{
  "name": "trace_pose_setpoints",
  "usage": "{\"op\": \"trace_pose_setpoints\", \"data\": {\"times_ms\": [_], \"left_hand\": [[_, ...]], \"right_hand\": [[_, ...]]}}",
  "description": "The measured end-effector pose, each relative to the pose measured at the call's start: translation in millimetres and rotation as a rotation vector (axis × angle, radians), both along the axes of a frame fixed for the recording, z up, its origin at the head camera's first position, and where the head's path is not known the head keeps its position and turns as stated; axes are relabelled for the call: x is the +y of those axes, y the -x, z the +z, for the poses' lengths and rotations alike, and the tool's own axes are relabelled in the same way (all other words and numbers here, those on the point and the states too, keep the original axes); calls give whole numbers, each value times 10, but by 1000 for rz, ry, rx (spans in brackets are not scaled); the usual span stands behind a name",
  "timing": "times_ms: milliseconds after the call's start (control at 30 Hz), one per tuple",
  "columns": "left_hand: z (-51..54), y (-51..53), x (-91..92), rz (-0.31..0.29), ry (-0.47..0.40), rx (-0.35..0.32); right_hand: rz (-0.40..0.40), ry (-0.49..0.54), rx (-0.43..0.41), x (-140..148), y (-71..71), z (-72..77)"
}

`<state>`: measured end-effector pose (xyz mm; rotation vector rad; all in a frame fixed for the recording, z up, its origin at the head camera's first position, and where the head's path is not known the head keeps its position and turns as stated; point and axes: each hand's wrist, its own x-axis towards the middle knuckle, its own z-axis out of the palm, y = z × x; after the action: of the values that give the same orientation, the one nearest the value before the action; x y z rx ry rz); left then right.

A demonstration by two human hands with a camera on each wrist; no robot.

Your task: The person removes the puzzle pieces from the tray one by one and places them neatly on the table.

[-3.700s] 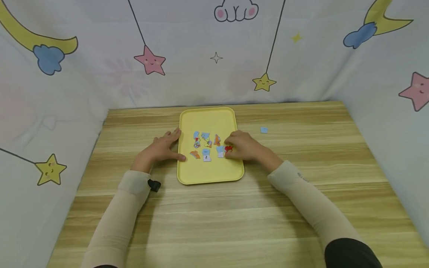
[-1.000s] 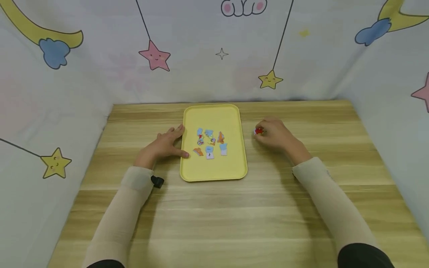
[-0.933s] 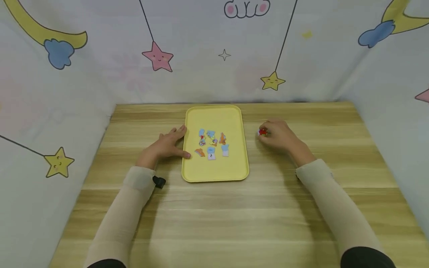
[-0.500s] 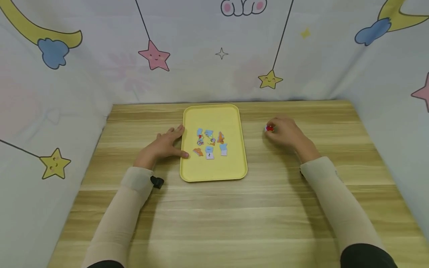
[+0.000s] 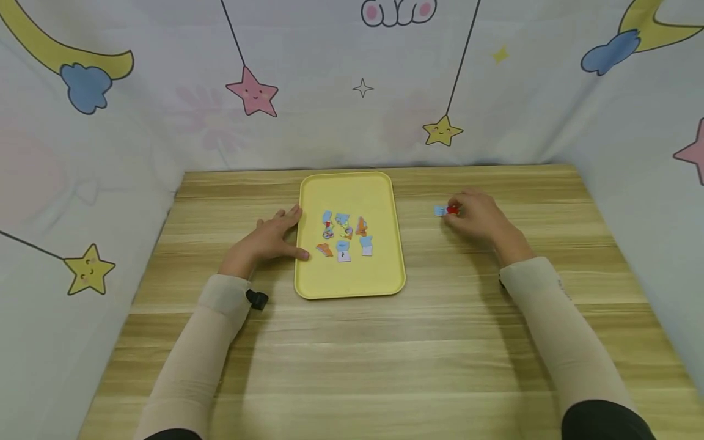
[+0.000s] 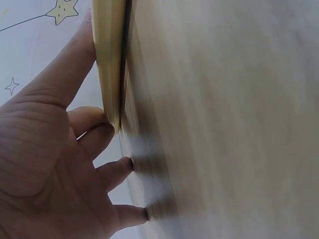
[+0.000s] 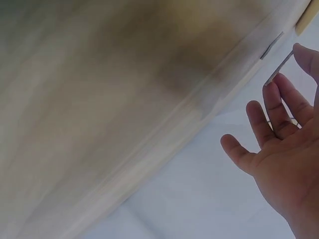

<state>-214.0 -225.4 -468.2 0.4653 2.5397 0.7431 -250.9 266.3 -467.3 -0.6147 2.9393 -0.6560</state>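
Observation:
A yellow tray (image 5: 352, 278) holds several small printed pieces, such as an orange one (image 5: 324, 250) and a blue-and-white one (image 5: 366, 245). My left hand (image 5: 265, 240) rests at the tray's left edge, thumb over the rim; in the left wrist view the hand (image 6: 60, 149) has its fingers spread along the tray's side (image 6: 109, 59). Right of the tray, my right hand (image 5: 484, 221) pinches a red piece (image 5: 453, 209) just beside a blue piece (image 5: 440, 211) on the table. In the right wrist view the hand (image 7: 284, 149) holds a thin piece (image 7: 279, 68) edge-on, above another lying flat (image 7: 271, 46).
The wooden table (image 5: 363, 354) reaches back to a white curtain (image 5: 308, 134) printed with stars and moons. A small black object (image 5: 256, 299) sits at my left cuff.
The right hand has carried the red piece off the tray and rightward over the table. The blue piece it covered a moment ago shows again. The left hand stays at the tray's edge.

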Motion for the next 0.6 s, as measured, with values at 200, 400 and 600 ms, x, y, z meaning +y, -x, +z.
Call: {"op": "trace_pose_setpoints", "data": {"times_ms": [200,400,600], "left_hand": [[0,-4,0,-4,-2,2],[4,-5,-7,-5,-2,2],[-1,-4,-8,-7,5,4]], "right_hand": [[-16,-12,-8,55,6,-6],[-35,-23,-37,82,10,5],[-46,-37,-64,105,15,0]]}}
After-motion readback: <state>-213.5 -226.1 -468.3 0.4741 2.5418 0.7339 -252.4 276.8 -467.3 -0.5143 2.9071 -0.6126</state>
